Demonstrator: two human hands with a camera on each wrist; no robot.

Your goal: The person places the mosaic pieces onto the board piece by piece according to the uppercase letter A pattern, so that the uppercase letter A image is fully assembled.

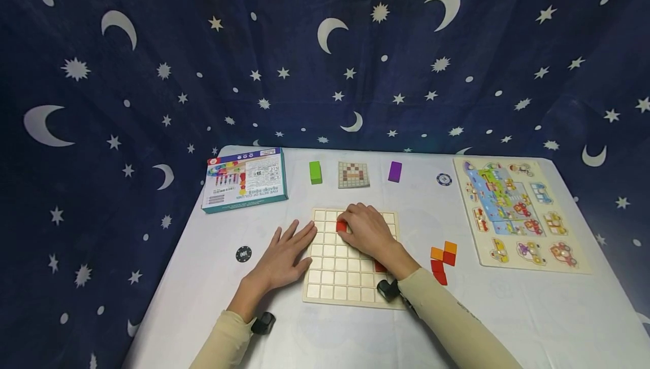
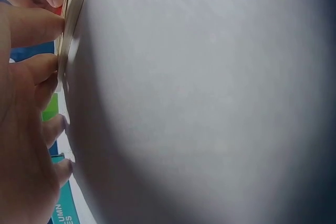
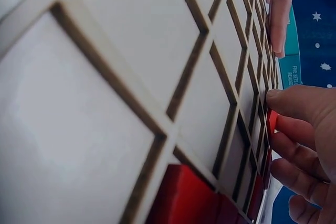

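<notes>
"Logging largest first: white tabletop (image 1: 355, 335), then the grid board (image 1: 340, 279) on it, lower centre of the frame. Handling?"

"Judged stiff, wood-like, fairly light; may slide if nudged. Best held by the rim, clear of the cells."

"Hands?"

"Left hand (image 1: 281, 262), left of frame centre: fingers spread and extended, tips touching the board's left edge, nothing gripped. Right hand (image 1: 368, 231), over the board's upper half: fingers curled, thumb and fingertips pinching one piece."

"Smaller items?"

"Loose tiles (image 1: 449, 258), orange and red, right of frame centre."

"And the pinched piece?"

"Red tile (image 1: 341, 226), upper part of the board, near frame centre. Judged very light, rigid, hard to break; smooth faces could slip. Take it by two opposite side edges, leaving the underside free. Fully seated in a cell? Cannot tell."
</notes>
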